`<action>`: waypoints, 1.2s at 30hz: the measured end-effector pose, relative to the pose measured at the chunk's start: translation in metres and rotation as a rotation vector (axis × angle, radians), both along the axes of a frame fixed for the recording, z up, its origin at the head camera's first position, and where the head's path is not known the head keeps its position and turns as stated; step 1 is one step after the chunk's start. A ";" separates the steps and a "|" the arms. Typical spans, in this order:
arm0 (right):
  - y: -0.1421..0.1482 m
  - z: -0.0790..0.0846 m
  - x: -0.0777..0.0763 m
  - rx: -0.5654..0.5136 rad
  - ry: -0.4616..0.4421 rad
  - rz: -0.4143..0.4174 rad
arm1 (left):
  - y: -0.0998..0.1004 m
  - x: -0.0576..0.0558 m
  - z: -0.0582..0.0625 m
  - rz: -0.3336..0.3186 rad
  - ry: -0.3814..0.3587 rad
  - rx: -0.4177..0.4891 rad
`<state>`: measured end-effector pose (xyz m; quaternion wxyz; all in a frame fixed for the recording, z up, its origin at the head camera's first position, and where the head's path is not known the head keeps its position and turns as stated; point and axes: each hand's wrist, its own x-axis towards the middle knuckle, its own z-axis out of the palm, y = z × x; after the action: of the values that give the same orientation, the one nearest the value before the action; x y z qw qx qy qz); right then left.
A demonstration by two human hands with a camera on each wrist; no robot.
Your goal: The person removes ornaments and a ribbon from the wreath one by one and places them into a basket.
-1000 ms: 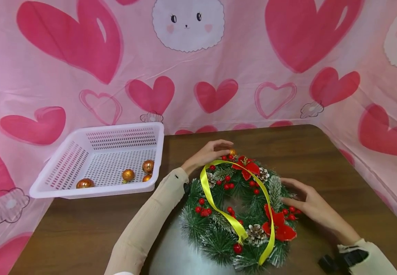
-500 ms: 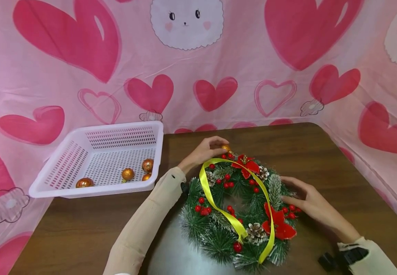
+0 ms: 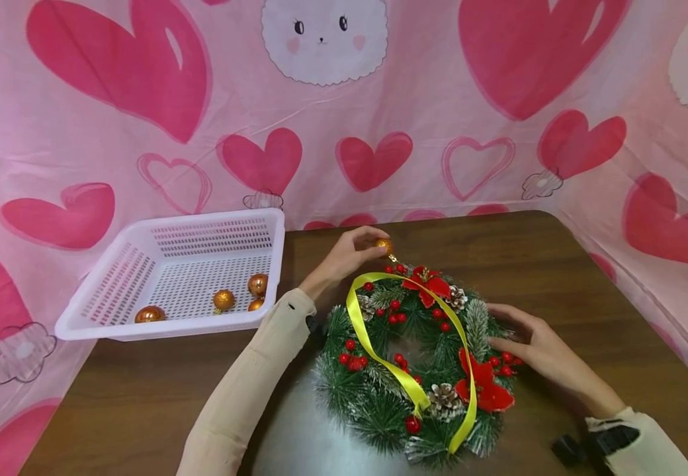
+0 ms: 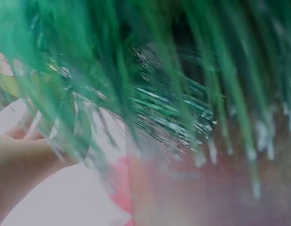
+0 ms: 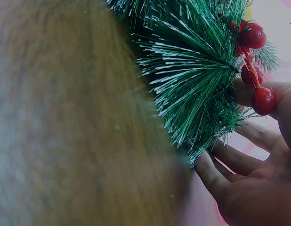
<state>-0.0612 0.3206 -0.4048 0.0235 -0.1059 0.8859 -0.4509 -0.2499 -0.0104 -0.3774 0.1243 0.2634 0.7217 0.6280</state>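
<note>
A green wreath (image 3: 374, 420) with red berries, red poinsettia flowers and pinecones lies on the table, a loose yellow ribbon (image 3: 363, 330) across it. Just beyond its far edge my left hand (image 3: 344, 256) pinches a small gold Christmas ball (image 3: 384, 246), whose cap points down toward the wreath. In the left wrist view blurred green needles hide most of that hand. My right hand (image 3: 537, 350) grips the wreath's right edge. The right wrist view shows its fingers (image 5: 239, 157) at the needles, the thumb up by the red berries (image 5: 263, 100).
A white plastic basket (image 3: 159, 329) stands at the back left, with several gold and copper balls (image 3: 223, 300) in it. The brown wooden table (image 3: 159, 396) meets a pink heart-print cloth (image 3: 427, 99) at the back and right.
My left hand has moved back and slightly left, drawing the gold Christmas ball away from the wreath's far edge, so more of it shows. The right hand stays on the wreath.
</note>
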 end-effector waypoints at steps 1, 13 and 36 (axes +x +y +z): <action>0.000 0.000 0.000 0.000 -0.001 0.000 | 0.000 0.001 0.000 -0.019 -0.008 0.005; 0.000 0.002 -0.001 0.035 -0.016 -0.006 | -0.004 0.012 0.011 -0.048 0.030 0.033; 0.002 0.003 0.000 0.024 -0.038 0.001 | -0.026 0.024 0.043 0.101 0.159 0.085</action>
<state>-0.0614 0.3224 -0.4020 0.0416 -0.0973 0.8907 -0.4422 -0.2258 -0.0369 -0.3340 0.0235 0.2808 0.7144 0.6405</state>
